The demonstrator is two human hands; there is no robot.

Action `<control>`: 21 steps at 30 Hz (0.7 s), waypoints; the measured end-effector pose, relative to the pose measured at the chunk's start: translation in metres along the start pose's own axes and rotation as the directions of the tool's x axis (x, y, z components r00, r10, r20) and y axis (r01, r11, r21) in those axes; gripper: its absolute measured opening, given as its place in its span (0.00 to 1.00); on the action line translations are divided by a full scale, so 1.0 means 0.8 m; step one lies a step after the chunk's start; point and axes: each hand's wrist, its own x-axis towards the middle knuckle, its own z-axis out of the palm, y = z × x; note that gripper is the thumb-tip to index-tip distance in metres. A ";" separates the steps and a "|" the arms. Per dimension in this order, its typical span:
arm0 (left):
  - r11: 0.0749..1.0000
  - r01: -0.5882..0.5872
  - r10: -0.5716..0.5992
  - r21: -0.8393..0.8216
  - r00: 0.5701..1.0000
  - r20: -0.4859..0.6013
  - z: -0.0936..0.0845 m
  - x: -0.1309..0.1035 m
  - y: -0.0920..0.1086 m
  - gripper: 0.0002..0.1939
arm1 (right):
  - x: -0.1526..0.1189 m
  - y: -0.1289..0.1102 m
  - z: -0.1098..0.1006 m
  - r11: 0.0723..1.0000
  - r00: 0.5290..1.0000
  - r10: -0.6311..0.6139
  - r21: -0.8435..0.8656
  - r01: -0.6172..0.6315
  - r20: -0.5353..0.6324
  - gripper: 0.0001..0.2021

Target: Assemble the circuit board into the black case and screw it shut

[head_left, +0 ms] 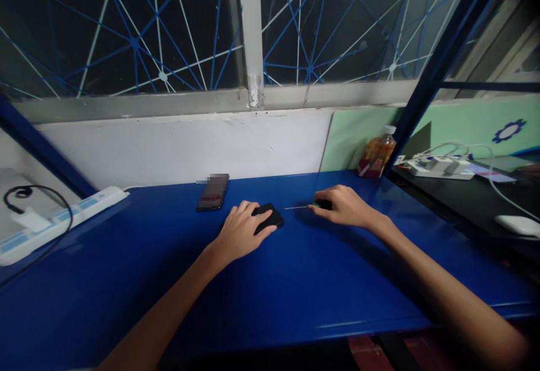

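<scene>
My left hand (239, 231) lies over a small flat black box-shaped object (275, 217) on the blue table, its fingers gripping the object from above. Part of that object is hidden under the palm. To the right, my right hand (346, 207) is closed around the dark handle, with a bit of green, of a screwdriver (324, 204). The screwdriver's thin metal shaft points left, and its tip is close to the black object's right side; whether they touch I cannot tell.
A dark phone (213, 193) lies behind my left hand. On the left is a white power strip (63, 225) with a black cable. A drink bottle (377, 153) stands at the back right. Blue frame posts (422, 101) rise at both sides, and a black desk (459, 197) adjoins on the right.
</scene>
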 end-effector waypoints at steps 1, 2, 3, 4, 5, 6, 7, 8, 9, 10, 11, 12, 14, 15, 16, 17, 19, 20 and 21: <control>1.000 0.010 -0.010 0.022 1.000 -0.012 -0.001 -0.002 0.000 0.24 | 0.000 0.000 0.000 1.000 1.000 -0.004 0.000 0.004 0.001 0.15; 0.998 0.021 -0.019 0.052 1.000 -0.025 -0.003 -0.003 0.000 0.25 | 0.000 0.000 0.001 1.000 1.000 -0.007 -0.004 0.007 0.003 0.16; 0.996 0.032 -0.029 0.086 0.999 -0.036 -0.005 -0.005 -0.002 0.25 | 0.000 0.000 0.001 1.000 1.000 -0.008 -0.008 0.009 0.004 0.16; 0.992 0.044 -0.038 0.120 0.998 -0.045 -0.007 -0.007 -0.005 0.26 | 0.000 0.000 0.002 1.000 1.000 -0.009 -0.012 0.009 0.005 0.15; 0.987 0.055 -0.047 0.149 0.997 -0.055 -0.010 -0.008 -0.008 0.26 | 0.000 0.000 0.002 1.000 1.000 -0.009 -0.015 0.009 0.006 0.15; 0.983 0.065 -0.055 0.169 0.996 -0.064 -0.012 -0.009 -0.012 0.26 | 0.000 0.001 0.002 1.000 1.000 -0.007 -0.018 0.007 0.006 0.15; 0.980 0.076 -0.064 0.183 0.995 -0.073 -0.015 -0.010 -0.016 0.25 | 0.000 0.000 0.002 1.000 1.000 -0.005 -0.020 0.005 0.008 0.15; 0.977 0.087 -0.072 0.193 0.994 -0.083 -0.018 -0.010 -0.020 0.24 | 0.000 0.000 0.002 1.000 1.000 -0.004 -0.023 0.005 0.011 0.15; 0.975 0.091 -0.075 0.203 0.993 -0.087 -0.020 -0.010 -0.024 0.22 | 0.001 0.000 0.002 1.000 1.000 -0.005 -0.027 0.005 0.015 0.16; 0.973 0.085 -0.069 0.215 0.994 -0.083 -0.022 -0.010 -0.028 0.20 | 0.001 0.000 0.002 0.999 1.000 -0.005 -0.031 0.006 0.019 0.16; 0.974 0.057 -0.044 0.219 0.997 -0.065 -0.024 -0.010 -0.032 0.17 | 0.000 -0.001 0.002 0.999 1.000 -0.007 -0.035 0.007 0.023 0.16; 0.980 0.004 0.003 0.199 0.999 -0.033 -0.025 -0.009 -0.036 0.16 | 0.000 -0.001 0.002 0.999 1.000 -0.008 -0.036 0.009 0.028 0.15; 0.987 -0.116 0.110 0.109 0.992 0.056 -0.025 -0.009 -0.041 0.25 | 0.000 -0.001 0.002 0.999 0.999 -0.010 -0.033 0.011 0.034 0.15; 0.985 -0.161 0.155 0.055 0.983 0.103 -0.025 -0.010 -0.044 0.31 | 0.000 -0.001 0.002 0.999 0.999 -0.011 -0.029 0.012 0.035 0.15; 0.982 -0.188 0.185 0.009 0.971 0.149 -0.024 -0.010 -0.045 0.36 | 0.000 -0.001 0.003 1.000 0.999 -0.011 -0.025 0.012 0.035 0.15; 0.980 -0.197 0.198 -0.024 0.961 0.193 -0.024 -0.010 -0.047 0.39 | 0.000 -0.001 0.003 1.000 0.999 -0.011 -0.022 0.012 0.033 0.15; 0.981 -0.184 0.192 -0.053 0.944 0.268 -0.026 -0.011 -0.048 0.45 | 0.000 -0.001 0.003 1.000 0.999 -0.012 -0.017 0.013 0.033 0.15; 0.984 -0.170 0.179 -0.058 0.938 0.296 -0.027 -0.011 -0.048 0.46 | 0.000 -0.001 0.004 1.000 0.999 -0.012 -0.016 0.013 0.035 0.15; 0.986 -0.158 0.169 -0.058 0.932 0.322 -0.030 -0.011 -0.048 0.47 | 0.000 -0.002 0.004 1.000 0.999 -0.012 -0.017 0.013 0.037 0.15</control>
